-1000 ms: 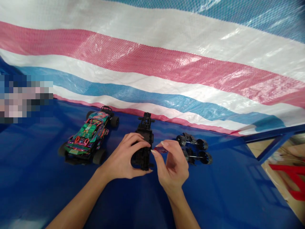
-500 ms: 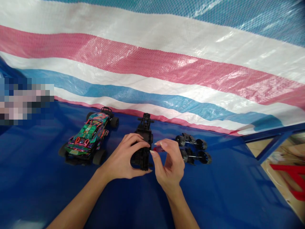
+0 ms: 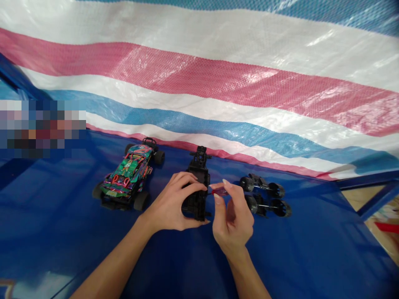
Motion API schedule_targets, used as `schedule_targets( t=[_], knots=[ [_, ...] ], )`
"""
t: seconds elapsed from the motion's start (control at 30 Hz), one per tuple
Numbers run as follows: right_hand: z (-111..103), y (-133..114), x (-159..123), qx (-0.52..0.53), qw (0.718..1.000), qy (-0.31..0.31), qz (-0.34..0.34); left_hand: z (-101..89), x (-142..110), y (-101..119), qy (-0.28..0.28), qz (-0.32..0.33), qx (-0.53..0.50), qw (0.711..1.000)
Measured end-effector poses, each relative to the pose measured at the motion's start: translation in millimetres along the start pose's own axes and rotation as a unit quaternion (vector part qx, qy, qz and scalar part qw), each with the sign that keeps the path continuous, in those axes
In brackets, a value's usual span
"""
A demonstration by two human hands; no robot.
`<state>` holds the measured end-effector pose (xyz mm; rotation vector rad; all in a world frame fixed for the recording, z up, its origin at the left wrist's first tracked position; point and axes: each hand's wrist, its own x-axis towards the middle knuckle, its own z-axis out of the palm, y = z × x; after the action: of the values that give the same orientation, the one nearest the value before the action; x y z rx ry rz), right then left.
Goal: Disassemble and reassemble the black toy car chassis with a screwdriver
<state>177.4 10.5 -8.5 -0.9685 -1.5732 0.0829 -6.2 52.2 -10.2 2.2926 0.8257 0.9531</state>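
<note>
A black toy-car chassis [image 3: 199, 174] lies lengthwise on the blue table. My left hand [image 3: 174, 203] is closed around its near half, thumb at the near end and fingers over the top, hiding part of it. To the right, my right hand [image 3: 235, 218] pinches a small screwdriver [image 3: 221, 191] with a see-through reddish handle. The screwdriver lies nearly level and its thin tip points left at the chassis's side. Whether the tip touches cannot be made out.
Left of my hands stands a toy car [image 3: 129, 172] with a green patterned body. Two black axle assemblies with wheels [image 3: 276, 190] lie at the right. Behind the blue table [image 3: 296, 257] hangs a striped plastic sheet [image 3: 193, 95]. A blue metal frame [image 3: 370, 181] edges the right side.
The whole view has shifted, so the things sit further right in it. My right fingers have changed their pinch, and more of the reddish handle shows. The left hand keeps its hold.
</note>
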Motion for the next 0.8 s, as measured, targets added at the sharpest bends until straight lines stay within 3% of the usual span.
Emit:
schedule_targets(
  t=[0.1, 0.47, 0.8],
  knots=[
    [-1, 5, -4, 0.007, 1.0, 0.01, 0.015, -0.3, 0, 0, -0.001, -0.002, 0.001, 1.0],
    [-3, 3, 9, -0.028, 0.998, 0.044, -0.031, 1.1, -2, 1, 0.007, 0.0, 0.003, 1.0],
    [0, -1, 0, -0.014, 1.0, 0.017, -0.001, 0.3, -3, 2, 0.004, -0.006, -0.006, 1.0]
  ],
)
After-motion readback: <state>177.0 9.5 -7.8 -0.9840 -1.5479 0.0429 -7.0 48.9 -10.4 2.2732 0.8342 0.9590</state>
